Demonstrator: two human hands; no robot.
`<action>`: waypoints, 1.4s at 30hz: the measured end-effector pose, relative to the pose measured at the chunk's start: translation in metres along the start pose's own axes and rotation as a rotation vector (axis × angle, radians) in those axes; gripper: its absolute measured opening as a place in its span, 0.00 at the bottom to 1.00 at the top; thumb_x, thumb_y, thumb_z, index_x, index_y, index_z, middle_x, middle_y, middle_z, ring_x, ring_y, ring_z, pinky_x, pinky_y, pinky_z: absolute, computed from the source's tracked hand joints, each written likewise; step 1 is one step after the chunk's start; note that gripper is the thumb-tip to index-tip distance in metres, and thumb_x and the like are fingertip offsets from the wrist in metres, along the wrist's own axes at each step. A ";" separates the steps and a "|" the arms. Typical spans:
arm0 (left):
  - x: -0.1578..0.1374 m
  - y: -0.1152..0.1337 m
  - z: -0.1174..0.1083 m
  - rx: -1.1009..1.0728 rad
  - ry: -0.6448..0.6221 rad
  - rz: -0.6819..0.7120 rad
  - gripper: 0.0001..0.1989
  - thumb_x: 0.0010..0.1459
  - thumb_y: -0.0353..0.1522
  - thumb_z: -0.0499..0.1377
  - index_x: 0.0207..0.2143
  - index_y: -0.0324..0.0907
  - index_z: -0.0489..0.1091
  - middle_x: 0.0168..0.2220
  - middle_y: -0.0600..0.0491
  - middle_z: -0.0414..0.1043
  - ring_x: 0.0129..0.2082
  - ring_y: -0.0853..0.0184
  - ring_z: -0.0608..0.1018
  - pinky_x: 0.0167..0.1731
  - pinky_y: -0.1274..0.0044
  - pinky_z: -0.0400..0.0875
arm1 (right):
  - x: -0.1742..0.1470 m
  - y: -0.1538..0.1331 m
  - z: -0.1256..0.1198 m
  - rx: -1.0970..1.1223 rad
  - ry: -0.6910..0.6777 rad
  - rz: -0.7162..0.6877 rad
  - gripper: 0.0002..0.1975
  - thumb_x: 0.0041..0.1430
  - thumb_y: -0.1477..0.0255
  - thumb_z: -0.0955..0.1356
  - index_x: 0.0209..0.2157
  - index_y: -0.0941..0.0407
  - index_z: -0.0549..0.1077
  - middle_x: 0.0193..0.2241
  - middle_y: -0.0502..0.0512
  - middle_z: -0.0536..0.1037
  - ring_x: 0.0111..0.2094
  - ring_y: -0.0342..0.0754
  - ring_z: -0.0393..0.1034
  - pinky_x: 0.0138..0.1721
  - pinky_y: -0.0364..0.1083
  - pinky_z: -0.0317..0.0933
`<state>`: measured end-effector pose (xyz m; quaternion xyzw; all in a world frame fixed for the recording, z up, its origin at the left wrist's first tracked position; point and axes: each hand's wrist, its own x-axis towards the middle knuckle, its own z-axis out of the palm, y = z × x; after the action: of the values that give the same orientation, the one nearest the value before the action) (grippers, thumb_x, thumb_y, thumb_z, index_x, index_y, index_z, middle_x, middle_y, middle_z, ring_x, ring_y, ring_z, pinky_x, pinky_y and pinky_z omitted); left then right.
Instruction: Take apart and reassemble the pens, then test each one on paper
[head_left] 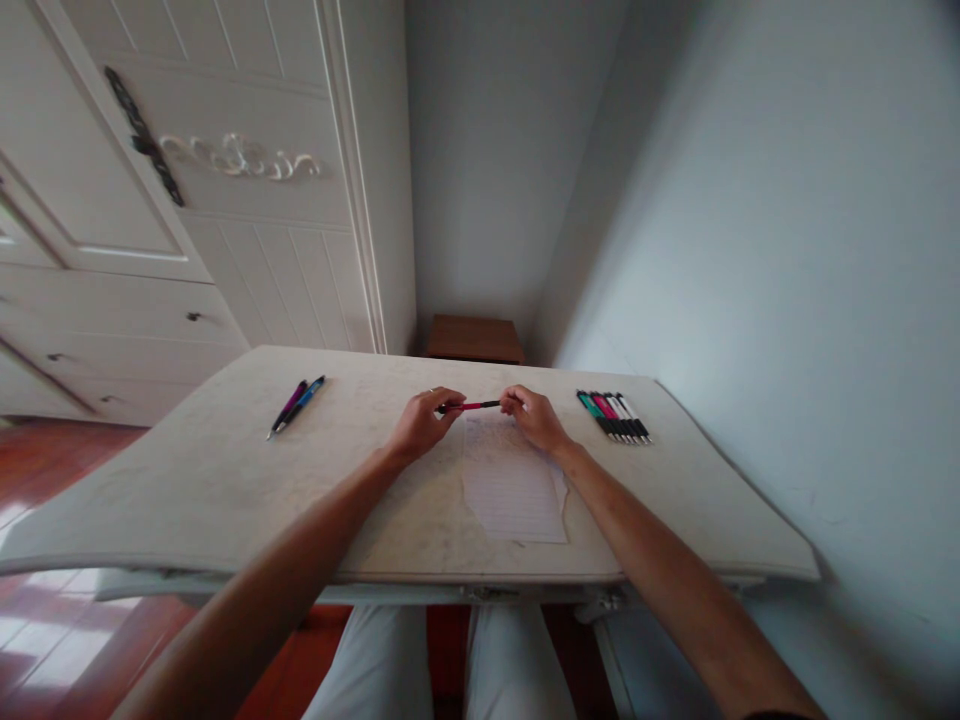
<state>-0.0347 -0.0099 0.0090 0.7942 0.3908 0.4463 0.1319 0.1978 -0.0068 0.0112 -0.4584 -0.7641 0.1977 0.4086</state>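
Note:
A red pen (472, 406) lies level between both hands, above the far end of a lined sheet of paper (512, 487). My left hand (421, 421) pinches the pen's dark left end, and a ring shows on one finger. My right hand (534, 416) grips the pen's right end. Both forearms rest over the white table (225, 490).
Two pens, one purple and one blue (298, 404), lie side by side at the table's far left. A row of several pens (615, 416) lies at the far right. A white wardrobe (187, 200) stands to the left, a small wooden stand (475, 338) beyond the table, and a wall close on the right.

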 end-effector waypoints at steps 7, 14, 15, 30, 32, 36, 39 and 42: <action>0.000 0.002 0.003 -0.012 0.024 0.009 0.07 0.54 0.27 0.60 0.37 0.41 0.74 0.32 0.53 0.77 0.30 0.69 0.76 0.33 0.77 0.71 | 0.000 -0.001 -0.002 -0.052 -0.033 -0.026 0.21 0.66 0.57 0.58 0.30 0.56 0.72 0.24 0.53 0.77 0.27 0.46 0.71 0.33 0.43 0.60; 0.000 0.003 0.002 0.005 0.036 0.052 0.07 0.54 0.26 0.60 0.37 0.41 0.74 0.31 0.52 0.75 0.30 0.68 0.76 0.33 0.77 0.71 | -0.001 -0.006 -0.001 -0.057 0.003 -0.056 0.24 0.65 0.54 0.58 0.28 0.56 0.73 0.24 0.52 0.77 0.28 0.46 0.71 0.34 0.43 0.60; 0.000 0.002 0.002 0.007 0.041 0.058 0.07 0.54 0.26 0.60 0.37 0.41 0.74 0.31 0.52 0.75 0.30 0.68 0.75 0.33 0.77 0.71 | -0.001 -0.006 -0.001 -0.046 0.008 -0.062 0.23 0.66 0.55 0.58 0.29 0.56 0.73 0.25 0.53 0.77 0.28 0.46 0.71 0.34 0.43 0.60; 0.002 0.002 -0.001 0.069 0.045 0.047 0.07 0.54 0.26 0.61 0.37 0.42 0.73 0.32 0.53 0.76 0.31 0.67 0.76 0.37 0.74 0.71 | -0.001 -0.004 0.001 -0.007 0.028 -0.087 0.13 0.57 0.59 0.69 0.32 0.55 0.77 0.31 0.54 0.80 0.33 0.49 0.73 0.39 0.46 0.63; 0.002 0.000 -0.001 0.053 0.031 0.046 0.08 0.54 0.26 0.61 0.38 0.42 0.73 0.33 0.53 0.75 0.32 0.68 0.76 0.36 0.74 0.71 | -0.001 -0.004 0.001 0.018 0.048 -0.073 0.13 0.57 0.59 0.69 0.31 0.55 0.77 0.31 0.54 0.80 0.33 0.49 0.73 0.40 0.46 0.64; 0.001 -0.003 0.000 0.000 0.004 0.051 0.09 0.54 0.28 0.62 0.40 0.42 0.72 0.34 0.53 0.74 0.33 0.67 0.76 0.36 0.75 0.72 | -0.001 -0.006 0.002 0.056 0.082 -0.033 0.14 0.56 0.59 0.69 0.30 0.55 0.77 0.30 0.53 0.80 0.33 0.49 0.73 0.39 0.45 0.64; 0.002 -0.002 -0.001 -0.007 0.008 0.070 0.11 0.54 0.31 0.63 0.41 0.42 0.71 0.36 0.51 0.74 0.35 0.66 0.76 0.39 0.73 0.72 | -0.001 -0.009 0.000 0.063 0.109 -0.013 0.13 0.56 0.59 0.69 0.30 0.55 0.77 0.30 0.54 0.80 0.33 0.49 0.73 0.39 0.45 0.64; 0.003 0.001 -0.002 0.025 0.046 0.079 0.13 0.55 0.36 0.63 0.42 0.41 0.71 0.40 0.48 0.74 0.41 0.62 0.75 0.44 0.70 0.71 | 0.000 -0.011 -0.001 0.076 0.126 -0.003 0.13 0.56 0.59 0.69 0.30 0.55 0.77 0.29 0.54 0.79 0.33 0.49 0.73 0.39 0.46 0.64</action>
<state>-0.0351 -0.0083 0.0128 0.8001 0.3675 0.4644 0.0954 0.1927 -0.0126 0.0194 -0.4530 -0.7295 0.1970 0.4732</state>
